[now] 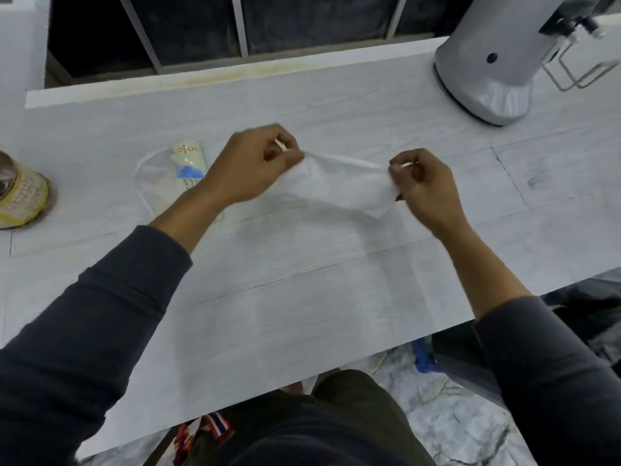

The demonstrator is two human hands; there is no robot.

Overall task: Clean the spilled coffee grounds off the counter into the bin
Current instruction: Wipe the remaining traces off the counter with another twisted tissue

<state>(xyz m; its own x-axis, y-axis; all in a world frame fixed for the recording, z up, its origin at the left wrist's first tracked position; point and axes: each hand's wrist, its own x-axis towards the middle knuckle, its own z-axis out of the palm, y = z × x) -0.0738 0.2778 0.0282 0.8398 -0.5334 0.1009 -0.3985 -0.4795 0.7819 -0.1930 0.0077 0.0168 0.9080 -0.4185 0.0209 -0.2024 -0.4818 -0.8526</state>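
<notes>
Coffee grounds are not being made out anywhere on the pale tabletop [302, 290]; whether they are hidden, too fine, or out of view cannot be told, and no bin is being shown.

At the far left a yellow tin [20, 193] is standing near the tabletop's edge. Next, a tissue packet [188, 163] is lying partly under the left forearm. The left hand [255, 163] is pinching one top corner of a white tissue [339, 186], and the right hand [420, 183] is pinching the other, so each grip is being kept closed on the sheet, which is being stretched between them just above the surface. At the far right a grey appliance base [487, 72] is standing near the back edge.

The tissue is judged light, soft and easily torn; it is best held by a bunched middle rather than thin corners. Loose grounds would likely be scattering under a fast sweep.

Open room is lying between the hands and the near edge, which is running diagonally toward the right; sweeping toward that edge is being judged the freest path.
</notes>
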